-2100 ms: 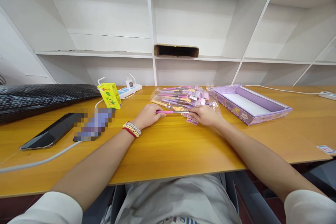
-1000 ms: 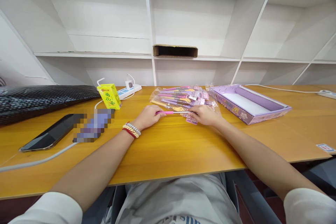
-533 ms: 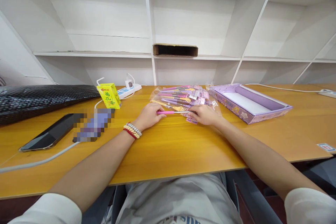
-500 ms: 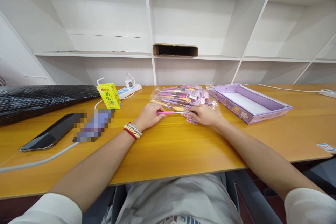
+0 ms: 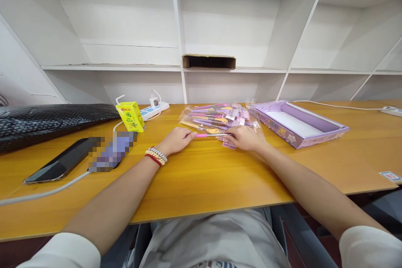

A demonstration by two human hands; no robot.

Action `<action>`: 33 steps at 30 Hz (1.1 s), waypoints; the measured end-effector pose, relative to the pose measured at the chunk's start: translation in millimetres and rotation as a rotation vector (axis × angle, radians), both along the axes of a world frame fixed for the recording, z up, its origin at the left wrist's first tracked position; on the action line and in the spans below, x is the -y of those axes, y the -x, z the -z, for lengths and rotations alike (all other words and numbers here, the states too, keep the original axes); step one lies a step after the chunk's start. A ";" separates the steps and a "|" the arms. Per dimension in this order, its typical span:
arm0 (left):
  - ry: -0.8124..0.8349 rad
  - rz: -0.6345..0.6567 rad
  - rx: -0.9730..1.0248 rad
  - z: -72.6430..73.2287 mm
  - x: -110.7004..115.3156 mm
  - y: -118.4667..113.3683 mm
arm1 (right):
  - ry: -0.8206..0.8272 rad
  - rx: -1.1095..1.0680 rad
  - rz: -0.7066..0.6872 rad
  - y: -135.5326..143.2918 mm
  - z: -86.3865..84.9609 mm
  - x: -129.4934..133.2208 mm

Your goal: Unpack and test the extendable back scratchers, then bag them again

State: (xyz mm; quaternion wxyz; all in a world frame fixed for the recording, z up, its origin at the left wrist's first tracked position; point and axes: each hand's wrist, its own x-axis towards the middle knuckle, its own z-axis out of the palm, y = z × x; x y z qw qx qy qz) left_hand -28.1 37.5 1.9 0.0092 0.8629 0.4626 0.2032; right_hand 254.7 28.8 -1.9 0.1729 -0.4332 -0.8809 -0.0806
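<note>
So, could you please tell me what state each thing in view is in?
Left hand: closed at the stick's pink end.
Right hand: closed on its other end.
Pink stick: held lengthwise between the hands.
Clear bag: lying down, filled with sticks.
Purple box: open-topped, white bottom showing.
Drink carton: standing, straw in.
Power strip: plug inserted.
Black phone: flat, screen dark.
Cardboard box: open at the front.

With the yellow drink carton as our landmark, we see a white power strip just behind its right side, a shiny black bundle to its left, a black phone nearer us, leftward, and a cardboard box up to its right.
</note>
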 end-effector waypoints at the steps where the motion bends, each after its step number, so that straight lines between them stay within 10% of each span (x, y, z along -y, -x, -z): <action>1: -0.008 0.006 0.006 0.0 -0.1 -0.2 | 0.003 -0.004 -0.001 -0.1 0.1 -0.2; 33: -0.194 0.039 0.147 3.9 4.5 -6.8 | 0.019 -0.014 -0.041 -0.5 2.3 -1.4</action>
